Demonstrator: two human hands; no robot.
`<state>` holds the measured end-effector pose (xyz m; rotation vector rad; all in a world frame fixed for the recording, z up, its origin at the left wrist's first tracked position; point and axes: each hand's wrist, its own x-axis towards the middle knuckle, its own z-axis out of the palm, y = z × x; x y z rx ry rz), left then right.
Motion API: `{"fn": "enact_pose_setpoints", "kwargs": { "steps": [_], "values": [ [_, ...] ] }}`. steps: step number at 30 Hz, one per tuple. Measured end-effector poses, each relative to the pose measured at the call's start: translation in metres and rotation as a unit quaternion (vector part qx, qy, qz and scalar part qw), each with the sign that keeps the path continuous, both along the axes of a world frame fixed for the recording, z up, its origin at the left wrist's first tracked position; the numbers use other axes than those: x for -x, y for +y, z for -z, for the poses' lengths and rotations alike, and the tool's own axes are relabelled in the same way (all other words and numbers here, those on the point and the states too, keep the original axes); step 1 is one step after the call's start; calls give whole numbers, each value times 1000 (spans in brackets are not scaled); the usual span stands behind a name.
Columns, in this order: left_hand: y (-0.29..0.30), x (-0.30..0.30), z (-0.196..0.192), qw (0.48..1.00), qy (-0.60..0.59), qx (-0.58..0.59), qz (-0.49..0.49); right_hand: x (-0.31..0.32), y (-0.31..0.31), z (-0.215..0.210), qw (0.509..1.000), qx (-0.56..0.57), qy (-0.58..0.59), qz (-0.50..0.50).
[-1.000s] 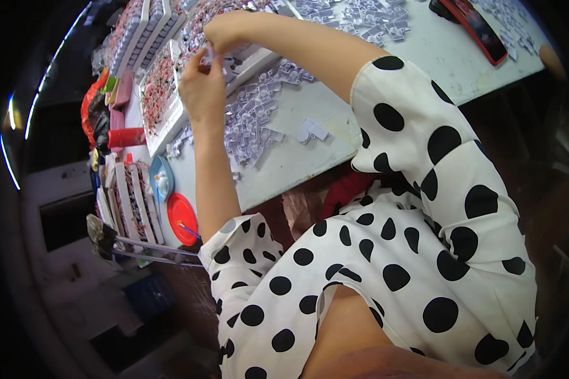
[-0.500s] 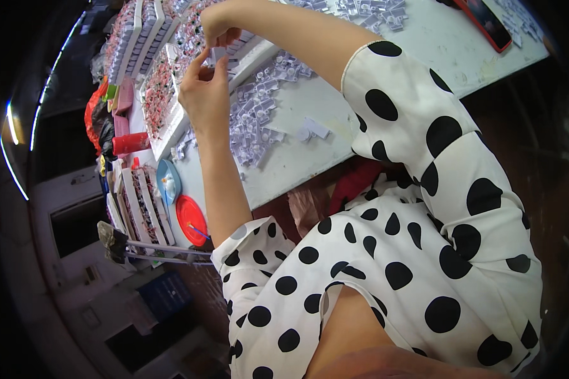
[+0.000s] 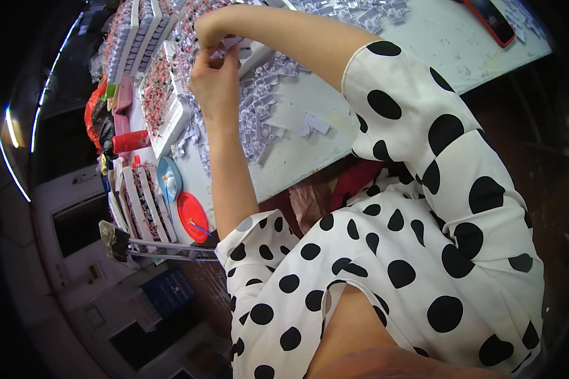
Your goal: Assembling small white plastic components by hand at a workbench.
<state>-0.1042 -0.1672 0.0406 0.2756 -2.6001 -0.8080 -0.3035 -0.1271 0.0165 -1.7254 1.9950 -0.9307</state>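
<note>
At the far side of the table my left hand [image 3: 214,74] pinches a small pale lilac plastic part [image 3: 229,43] between thumb and fingers. My right hand [image 3: 210,30] bends in from above and meets it at the same part. Its fingers are closed and partly hidden behind the wrist. Around my left forearm lies a loose heap of similar pale plastic parts [image 3: 253,120]. Just left of my hands, a white foam tray [image 3: 178,123] bears many small pieces with red and dark wires.
Stacked white trays [image 3: 128,44] stand at the far left. Nearer are a red cylinder [image 3: 131,142], a blue dish [image 3: 169,179] with white stuff and a red round lid [image 3: 193,218] with a thin stick. A red-edged phone [image 3: 492,22] lies far right.
My two hands have drawn closer together, with the left moving slightly right. The plastic part between them is now more covered by fingers.
</note>
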Motion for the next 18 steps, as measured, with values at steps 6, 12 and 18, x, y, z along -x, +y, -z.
{"fn": "enact_pose_setpoints", "kwargs": {
  "steps": [6,12,18],
  "values": [
    [70,60,-5,985,-17,-141,97,3,128,-33,943,-35,-100,315],
    [65,61,-4,997,18,25,76,-5,123,-33,915,-68,-103,383],
    [49,45,-4,990,87,85,66,-27,130,-43,934,-46,-57,348]
  ]
}}
